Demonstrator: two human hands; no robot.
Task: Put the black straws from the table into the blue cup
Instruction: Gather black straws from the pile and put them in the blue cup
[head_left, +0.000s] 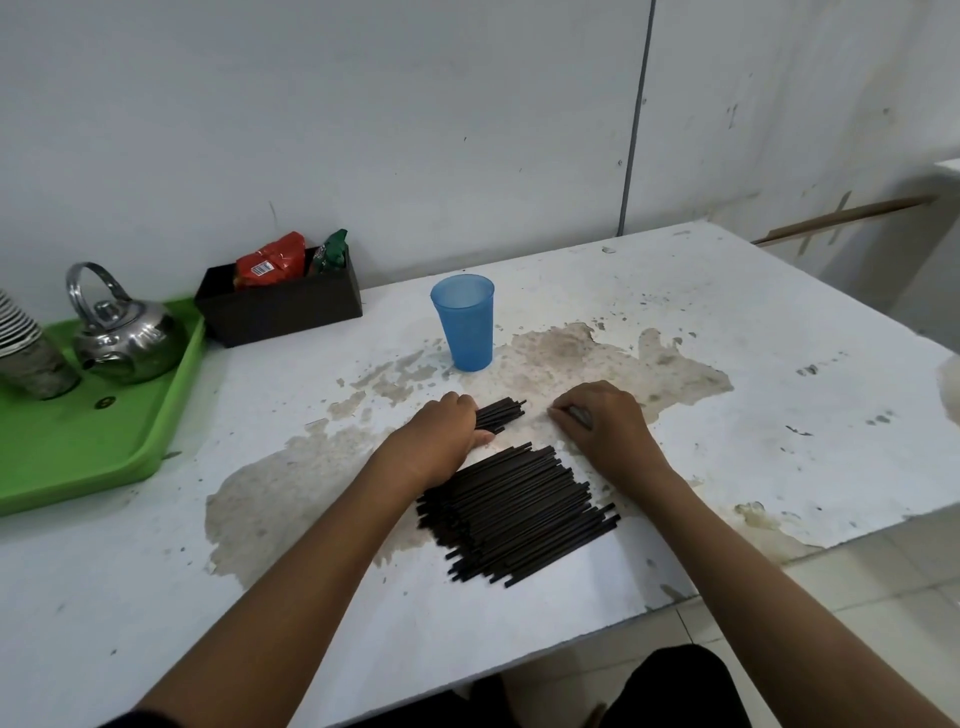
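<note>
A blue plastic cup (464, 322) stands upright on the worn white table (753, 332), and I see no straws in it. A large pile of black straws (514, 512) lies in front of me near the table's front edge. My left hand (441, 439) is closed around a small bundle of black straws (501, 414) that sticks out to the right, just beyond the pile. My right hand (602, 423) rests knuckles-up on the table to the right of that bundle, fingers curled, fingertips pressed to the surface; whether it pinches anything is unclear.
A green tray (78, 447) at the left holds a steel kettle (122, 332) and stacked cups (26, 348). A black box (280, 306) with snack packets stands by the wall. The table's right and front edges drop to a tiled floor.
</note>
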